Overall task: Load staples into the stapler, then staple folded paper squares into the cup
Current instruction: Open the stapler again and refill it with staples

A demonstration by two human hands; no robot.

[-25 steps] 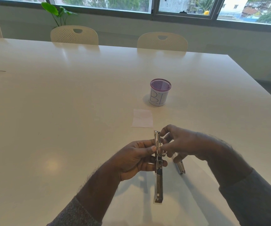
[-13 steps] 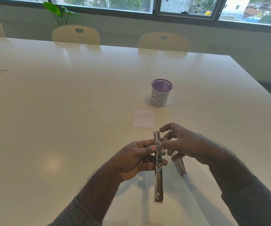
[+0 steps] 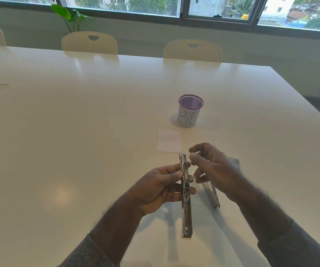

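Ahead of my hands the desk [image 3: 78, 132] carries only a paper square [image 3: 169, 141] and, just beyond it, the cup [image 3: 190, 110]; wide bare desk opens to the left. A metal stapler part [image 3: 212, 195] lies under my right hand [image 3: 213, 170].

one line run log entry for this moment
phase: loading staples | left hand: holds open stapler | right hand: at its hinge | paper square, cup: untouched

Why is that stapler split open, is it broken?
Probably not broken. The left hand holds the stapler swung open flat, likely for loading. The paper square and cup look ordinary.
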